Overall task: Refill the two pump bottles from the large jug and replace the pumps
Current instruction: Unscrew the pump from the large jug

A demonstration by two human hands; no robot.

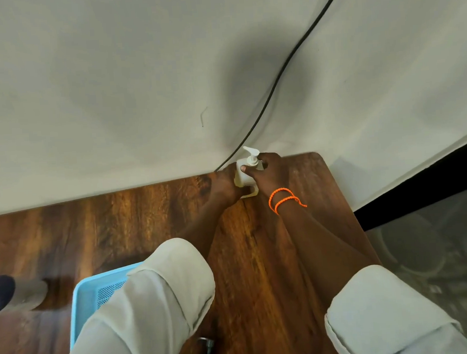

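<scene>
You are working at the far right corner of the wooden table (121,233), hard against the pale wall (111,75), and that leaves little elbow room, so keep both forearms low and steady. Down by your left sleeve sits a blue tray (84,301); a grey bottle with a dark cap (4,296) lies on its side at the left edge, well apart from the job. The white pump bottle (244,176) stands upright in the corner with a black cable (288,66) running down the wall just behind it. Your left hand (224,185) wraps the body low down, fingers curled round it; hold it firm against the table so it cannot spin. Your right hand (267,172) pinches the collar just under the pump (252,155), thumb on the near side. This looks like turning the pump on its thread: twist only the collar and keep the nozzle clear of the cable. The large jug is not in view.
</scene>
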